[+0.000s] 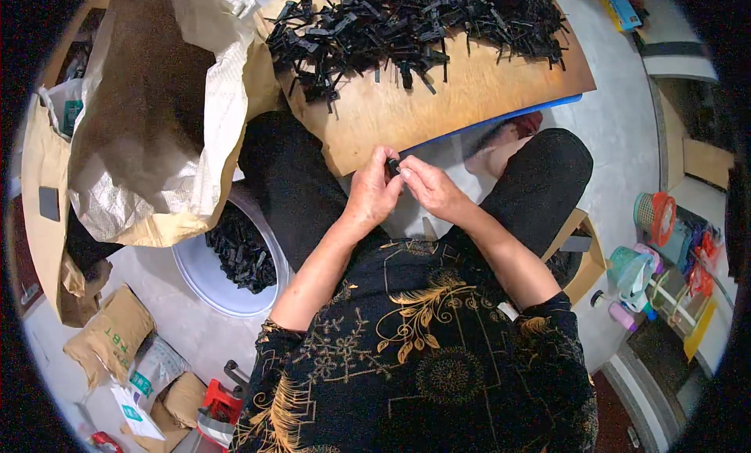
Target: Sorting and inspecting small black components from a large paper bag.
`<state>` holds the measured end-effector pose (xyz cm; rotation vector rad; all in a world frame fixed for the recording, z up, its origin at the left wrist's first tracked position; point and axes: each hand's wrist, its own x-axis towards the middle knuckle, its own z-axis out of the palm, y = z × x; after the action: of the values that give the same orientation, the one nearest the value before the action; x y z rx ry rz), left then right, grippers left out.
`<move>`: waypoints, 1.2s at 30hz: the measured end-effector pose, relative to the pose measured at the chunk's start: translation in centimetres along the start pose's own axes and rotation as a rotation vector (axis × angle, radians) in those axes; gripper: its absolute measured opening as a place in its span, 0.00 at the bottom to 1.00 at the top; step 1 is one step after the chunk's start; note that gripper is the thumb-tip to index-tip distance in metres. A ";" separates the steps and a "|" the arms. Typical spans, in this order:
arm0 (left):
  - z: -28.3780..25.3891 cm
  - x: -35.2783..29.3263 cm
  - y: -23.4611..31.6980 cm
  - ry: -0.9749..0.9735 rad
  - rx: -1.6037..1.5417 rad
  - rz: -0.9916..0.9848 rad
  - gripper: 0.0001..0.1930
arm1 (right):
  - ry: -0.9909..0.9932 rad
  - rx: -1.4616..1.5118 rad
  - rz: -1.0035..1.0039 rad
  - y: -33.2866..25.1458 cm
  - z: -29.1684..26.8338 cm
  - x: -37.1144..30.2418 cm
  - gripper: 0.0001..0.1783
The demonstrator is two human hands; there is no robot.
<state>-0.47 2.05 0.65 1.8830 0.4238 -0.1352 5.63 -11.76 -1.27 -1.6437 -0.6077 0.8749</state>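
Both my hands meet above my lap, just off the near edge of a wooden board (391, 113). Between the fingers of my left hand (371, 188) is a small black plastic part (392, 166), gripped in a pinch. My right hand (434, 188) presses its closed fingertips against the same part from the right. Most of the part is covered by the fingers, so its full shape is hidden. A large heap of similar black plastic pieces (415, 30) with thin stems covers the far side of the board.
At left stands a big open woven sack (227, 85), beside a white basin (185, 269) of black parts. Brown paper bags (109, 336) lie at lower left. An open cardboard box (591, 257) is right of my leg; an orange-rimmed basket (663, 217) stands farther right.
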 end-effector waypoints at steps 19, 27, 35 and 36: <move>-1.4 -0.9 0.6 0.002 -0.966 -0.164 0.18 | 0.198 0.254 0.014 -0.7 0.3 -0.3 0.11; -1.5 -2.7 1.0 -0.337 -1.006 -0.198 0.20 | 0.019 0.621 0.073 -1.2 -0.6 -1.5 0.13; -1.2 -3.6 2.4 -0.443 -0.847 -0.146 0.23 | -0.116 0.648 0.123 -2.3 -1.4 -2.4 0.15; -1.1 -3.7 2.6 -0.396 -0.685 -0.105 0.23 | -0.055 0.533 0.110 -2.3 -1.3 -2.4 0.14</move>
<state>-3.08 1.50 4.39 1.1259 0.2488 -0.3752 5.41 -13.77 1.68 -1.1787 -0.2853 1.0592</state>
